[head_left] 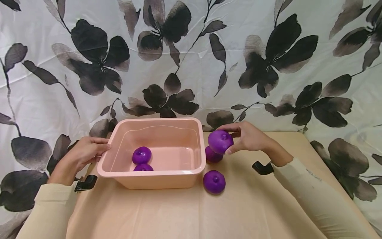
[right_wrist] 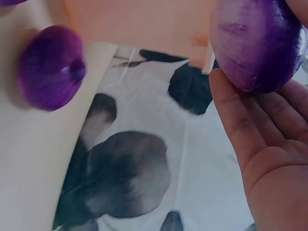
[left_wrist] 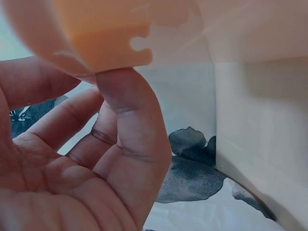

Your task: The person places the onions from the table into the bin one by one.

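A pink plastic basin (head_left: 155, 173) stands on the table, its near wall facing me. My left hand (head_left: 85, 152) pinches the basin's left rim; the left wrist view shows the thumb and fingers at that rim (left_wrist: 110, 43). Just beyond the right rim, my right hand (head_left: 250, 136) grips a purple onion (head_left: 220, 141) above the table. Inside the basin lie two purple onions, one (head_left: 141, 155) behind another (head_left: 143, 167) that the near rim partly hides. On the table right of the basin rest two more, one (head_left: 214, 157) partly covered by the held onion, the other (head_left: 214, 182) nearer.
A beige cloth covers the table (head_left: 238, 205). White fabric with dark flowers (head_left: 215, 79) hangs behind and at both sides. Each wrist carries a small black camera mount, the right one (head_left: 262, 168) over the table.
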The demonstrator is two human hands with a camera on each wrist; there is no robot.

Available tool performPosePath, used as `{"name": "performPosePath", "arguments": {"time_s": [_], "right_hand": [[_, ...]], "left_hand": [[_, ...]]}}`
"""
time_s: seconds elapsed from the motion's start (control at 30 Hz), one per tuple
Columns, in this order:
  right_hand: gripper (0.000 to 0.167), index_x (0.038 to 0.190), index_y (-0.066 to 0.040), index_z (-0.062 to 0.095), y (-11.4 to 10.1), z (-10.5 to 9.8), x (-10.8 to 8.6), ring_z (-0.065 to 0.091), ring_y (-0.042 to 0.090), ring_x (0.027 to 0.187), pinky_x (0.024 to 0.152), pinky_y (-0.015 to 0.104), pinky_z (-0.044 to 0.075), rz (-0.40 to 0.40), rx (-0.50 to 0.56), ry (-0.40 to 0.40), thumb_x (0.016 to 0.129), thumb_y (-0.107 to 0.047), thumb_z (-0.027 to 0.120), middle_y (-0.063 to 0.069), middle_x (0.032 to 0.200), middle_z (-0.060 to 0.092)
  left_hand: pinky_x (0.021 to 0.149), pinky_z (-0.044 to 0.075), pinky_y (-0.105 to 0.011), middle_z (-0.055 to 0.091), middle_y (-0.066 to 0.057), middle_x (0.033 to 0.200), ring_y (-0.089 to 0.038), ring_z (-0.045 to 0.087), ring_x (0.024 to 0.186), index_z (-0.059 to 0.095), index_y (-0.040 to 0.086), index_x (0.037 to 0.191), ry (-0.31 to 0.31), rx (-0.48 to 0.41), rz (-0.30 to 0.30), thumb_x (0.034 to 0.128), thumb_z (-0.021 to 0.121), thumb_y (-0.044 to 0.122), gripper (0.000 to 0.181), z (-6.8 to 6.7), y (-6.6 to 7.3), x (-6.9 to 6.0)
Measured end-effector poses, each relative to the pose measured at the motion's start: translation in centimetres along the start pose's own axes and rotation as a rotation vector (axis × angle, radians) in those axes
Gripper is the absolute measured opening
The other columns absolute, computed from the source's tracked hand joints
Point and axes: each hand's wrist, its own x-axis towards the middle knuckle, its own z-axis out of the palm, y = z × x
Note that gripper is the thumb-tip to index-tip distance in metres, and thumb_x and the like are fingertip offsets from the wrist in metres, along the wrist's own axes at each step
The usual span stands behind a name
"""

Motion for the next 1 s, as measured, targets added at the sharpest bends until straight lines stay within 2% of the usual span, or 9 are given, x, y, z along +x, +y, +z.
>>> {"name": "performPosePath", "arguments": {"time_s": [0.17,0.4,0.53,0.83,1.0], "right_hand": [[0.081,0.137,-0.003,0.066,-2.0,0.6,1.0,0.074,0.024,0.111,0.099,0.033,0.059,-0.025,-0.005,-0.034,0.066,-0.018,0.1,0.012,0.128,0.073],[0.081,0.138,0.001,0.064,-4.6,1.9,3.2,0.073,0.025,0.111,0.101,0.036,0.058,-0.046,0.046,-0.097,0.066,-0.013,0.099,0.015,0.126,0.072],[0.08,0.138,0.001,0.064,-6.0,2.6,4.8,0.074,0.026,0.11,0.1,0.038,0.059,-0.065,0.038,-0.123,0.067,-0.012,0.099,0.015,0.127,0.072],[0.078,0.137,-0.008,0.068,-7.5,4.2,8.5,0.071,0.021,0.112,0.1,0.038,0.059,-0.121,0.013,-0.207,0.066,-0.017,0.1,0.006,0.127,0.074],[0.079,0.139,-0.009,0.067,-8.4,4.8,10.1,0.071,0.021,0.114,0.101,0.038,0.058,-0.101,0.017,-0.231,0.067,-0.015,0.098,0.005,0.129,0.074]], "left_hand": [[0.068,0.058,-0.025,0.071,0.013,0.084,-0.001,0.065,0.076,0.046,-0.014,0.147,-0.015,-0.007,0.014,0.1032,0.061,0.019,0.057,0.0,0.0,0.1],[0.067,0.057,-0.025,0.069,0.013,0.083,-0.002,0.064,0.075,0.046,-0.015,0.148,-0.034,0.001,0.01,0.1031,0.06,0.017,0.056,-0.4,-0.2,-0.1],[0.068,0.058,-0.025,0.069,0.012,0.083,-0.002,0.064,0.075,0.046,-0.015,0.147,-0.03,0.005,0.013,0.1033,0.06,0.017,0.056,-0.9,-0.3,-0.2],[0.069,0.059,-0.025,0.071,0.012,0.087,-0.001,0.066,0.077,0.045,-0.015,0.148,-0.045,0.0,0.018,0.1042,0.057,0.016,0.055,-1.1,-0.6,-0.1],[0.069,0.059,-0.025,0.071,0.011,0.086,-0.002,0.066,0.077,0.046,-0.014,0.148,-0.04,0.01,0.016,0.1041,0.057,0.017,0.055,-1.1,-0.4,-0.1]]}}
